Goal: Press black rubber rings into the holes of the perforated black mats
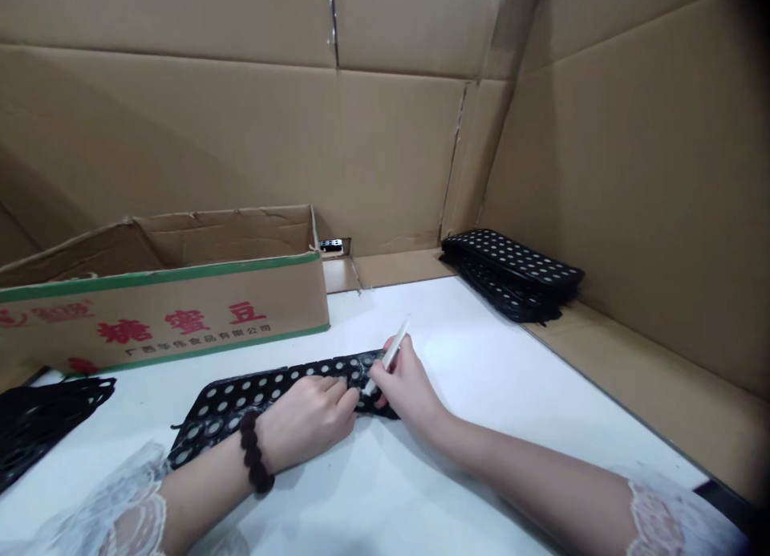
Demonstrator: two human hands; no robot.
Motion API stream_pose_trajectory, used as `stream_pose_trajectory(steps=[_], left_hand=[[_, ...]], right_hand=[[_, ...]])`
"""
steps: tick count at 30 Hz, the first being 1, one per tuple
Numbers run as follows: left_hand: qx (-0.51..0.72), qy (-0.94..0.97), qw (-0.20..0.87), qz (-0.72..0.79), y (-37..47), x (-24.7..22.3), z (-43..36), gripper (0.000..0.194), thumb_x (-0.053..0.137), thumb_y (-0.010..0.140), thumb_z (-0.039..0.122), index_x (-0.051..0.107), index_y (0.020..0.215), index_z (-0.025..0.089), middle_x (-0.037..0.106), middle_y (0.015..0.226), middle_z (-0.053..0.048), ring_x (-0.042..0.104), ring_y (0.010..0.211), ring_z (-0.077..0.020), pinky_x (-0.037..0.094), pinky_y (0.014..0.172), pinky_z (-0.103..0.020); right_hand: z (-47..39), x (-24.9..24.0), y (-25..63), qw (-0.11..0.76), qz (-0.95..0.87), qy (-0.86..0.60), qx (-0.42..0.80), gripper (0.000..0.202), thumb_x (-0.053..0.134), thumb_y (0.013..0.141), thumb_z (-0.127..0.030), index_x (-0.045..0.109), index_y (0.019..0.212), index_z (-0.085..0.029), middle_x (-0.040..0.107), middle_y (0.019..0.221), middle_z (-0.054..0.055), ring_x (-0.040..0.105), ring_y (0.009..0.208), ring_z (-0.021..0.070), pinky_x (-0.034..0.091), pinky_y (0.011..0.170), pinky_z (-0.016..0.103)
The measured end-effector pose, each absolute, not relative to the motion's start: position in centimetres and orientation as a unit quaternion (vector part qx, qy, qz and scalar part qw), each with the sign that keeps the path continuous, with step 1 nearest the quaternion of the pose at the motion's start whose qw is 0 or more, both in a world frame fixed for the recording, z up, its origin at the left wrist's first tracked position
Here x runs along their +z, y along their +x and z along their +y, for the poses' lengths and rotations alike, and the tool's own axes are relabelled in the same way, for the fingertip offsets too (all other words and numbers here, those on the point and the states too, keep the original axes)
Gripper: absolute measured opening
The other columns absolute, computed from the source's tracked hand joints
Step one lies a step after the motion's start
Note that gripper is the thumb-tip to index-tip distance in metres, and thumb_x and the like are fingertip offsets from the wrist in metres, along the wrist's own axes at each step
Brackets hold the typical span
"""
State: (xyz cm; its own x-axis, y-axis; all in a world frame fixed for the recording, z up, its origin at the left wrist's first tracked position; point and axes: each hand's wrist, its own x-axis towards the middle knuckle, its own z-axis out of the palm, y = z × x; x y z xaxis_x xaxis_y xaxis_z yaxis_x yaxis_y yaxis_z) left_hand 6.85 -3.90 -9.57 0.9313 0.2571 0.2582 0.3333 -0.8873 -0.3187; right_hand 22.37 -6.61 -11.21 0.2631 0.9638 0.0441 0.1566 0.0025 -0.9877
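A flat black sheet (208,403) with rows of pale round dots lies on the white table, a clear glossy film over part of it. My left hand (313,415), a dark beaded band at its wrist, rests on the sheet with curled fingers pressed to its surface. The left fingertips are partly hidden. Between thumb and fingers of my right hand (406,379) is a slim white pen-like tool (395,346). Its lower end points down at the right part of the sheet, close to my left fingers; I cannot tell whether it touches.
An open cardboard box (210,311) with green edges and red lettering stands at the back left. Dotted black sheets are stacked (511,271) at the back right. Loose black cut-out strips (48,420) lie at the left. Tall cardboard walls (241,139) enclose the white table (481,363).
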Motion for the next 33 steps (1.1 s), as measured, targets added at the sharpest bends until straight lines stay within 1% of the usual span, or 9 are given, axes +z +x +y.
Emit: stream_pose_trajectory(steps=[5,8,13,16,19,22,24,29,33], left_hand=[[-0.122,-0.960,0.186,-0.168,7.1,-9.7,-4.1,0.021,0.038,0.080,0.013,0.046,0.061,0.016,0.053,0.057,-0.001,0.050,0.052,-0.0139,0.040,0.049,-0.026],[-0.138,-0.957,0.184,-0.176,7.2,-9.9,-4.1,0.020,0.039,0.079,0.014,0.047,0.061,0.016,0.053,0.056,-0.001,0.051,0.053,-0.0142,0.041,0.050,-0.027],[-0.143,-0.953,0.179,-0.197,7.1,-10.2,-4.1,0.019,0.040,0.078,0.015,0.047,0.060,0.016,0.053,0.056,-0.001,0.051,0.053,-0.0136,0.040,0.051,-0.027],[-0.138,-0.954,0.183,-0.192,7.2,-10.0,-4.1,0.019,0.040,0.078,0.016,0.048,0.061,0.016,0.054,0.057,-0.001,0.051,0.053,-0.0137,0.041,0.052,-0.027],[-0.117,-0.957,0.192,-0.183,7.3,-9.7,-4.2,0.018,0.041,0.079,0.016,0.048,0.062,0.016,0.056,0.058,-0.001,0.052,0.053,-0.0146,0.041,0.052,-0.028],[-0.095,-0.959,0.195,-0.185,7.4,-9.4,-4.2,0.018,0.042,0.079,0.015,0.047,0.062,0.016,0.056,0.057,0.000,0.052,0.051,-0.0150,0.041,0.051,-0.029],[-0.086,-0.958,0.195,-0.192,7.5,-9.3,-4.3,0.016,0.043,0.079,0.014,0.047,0.063,0.017,0.056,0.058,0.000,0.053,0.051,-0.0154,0.041,0.051,-0.029],[-0.075,-0.955,0.206,-0.198,7.7,-9.1,-4.5,0.010,0.043,0.078,0.013,0.048,0.071,0.018,0.056,0.059,0.001,0.053,0.050,-0.0166,0.041,0.050,-0.030],[-0.115,-0.952,0.191,-0.212,8.0,-9.5,-4.8,0.014,0.042,0.078,0.014,0.048,0.066,0.017,0.055,0.056,0.000,0.053,0.051,-0.0158,0.042,0.051,-0.029]], right_hand=[[-6.5,-11.4,22.5,0.524,-0.479,-0.594,0.379,0.023,0.045,0.067,-0.023,0.030,0.084,-0.023,0.040,0.065,-0.006,0.048,0.049,0.0100,0.046,0.036,0.022],[-6.5,-11.4,22.6,0.521,-0.495,-0.592,0.365,0.021,0.045,0.068,-0.022,0.032,0.084,-0.023,0.040,0.063,-0.006,0.047,0.049,0.0098,0.043,0.039,0.021],[-6.8,-11.0,22.6,0.520,-0.545,-0.586,0.298,0.016,0.045,0.068,-0.020,0.038,0.083,-0.022,0.041,0.056,-0.008,0.043,0.047,0.0086,0.037,0.047,0.020],[-6.9,-11.0,22.6,0.508,-0.564,-0.588,0.279,0.012,0.045,0.069,-0.021,0.039,0.080,-0.021,0.044,0.057,-0.006,0.043,0.048,0.0089,0.035,0.048,0.021],[-6.8,-11.2,22.6,0.493,-0.559,-0.606,0.277,0.010,0.045,0.067,-0.022,0.039,0.074,-0.020,0.046,0.059,-0.005,0.046,0.052,0.0105,0.034,0.048,0.021],[-6.8,-11.2,22.4,0.486,-0.549,-0.623,0.273,0.011,0.045,0.065,-0.021,0.036,0.071,-0.020,0.043,0.055,-0.006,0.044,0.050,0.0109,0.034,0.048,0.022],[-6.8,-11.1,22.3,0.482,-0.550,-0.627,0.270,0.010,0.044,0.065,-0.021,0.036,0.071,-0.020,0.041,0.053,-0.007,0.042,0.048,0.0108,0.033,0.047,0.021],[-6.8,-11.2,22.3,0.485,-0.561,-0.617,0.265,0.012,0.041,0.064,-0.018,0.040,0.076,-0.020,0.044,0.057,-0.006,0.041,0.049,0.0099,0.033,0.049,0.021],[-6.9,-11.3,22.5,0.484,-0.577,-0.601,0.268,0.010,0.041,0.065,-0.017,0.039,0.074,-0.021,0.042,0.059,-0.006,0.040,0.050,0.0093,0.033,0.049,0.021]])
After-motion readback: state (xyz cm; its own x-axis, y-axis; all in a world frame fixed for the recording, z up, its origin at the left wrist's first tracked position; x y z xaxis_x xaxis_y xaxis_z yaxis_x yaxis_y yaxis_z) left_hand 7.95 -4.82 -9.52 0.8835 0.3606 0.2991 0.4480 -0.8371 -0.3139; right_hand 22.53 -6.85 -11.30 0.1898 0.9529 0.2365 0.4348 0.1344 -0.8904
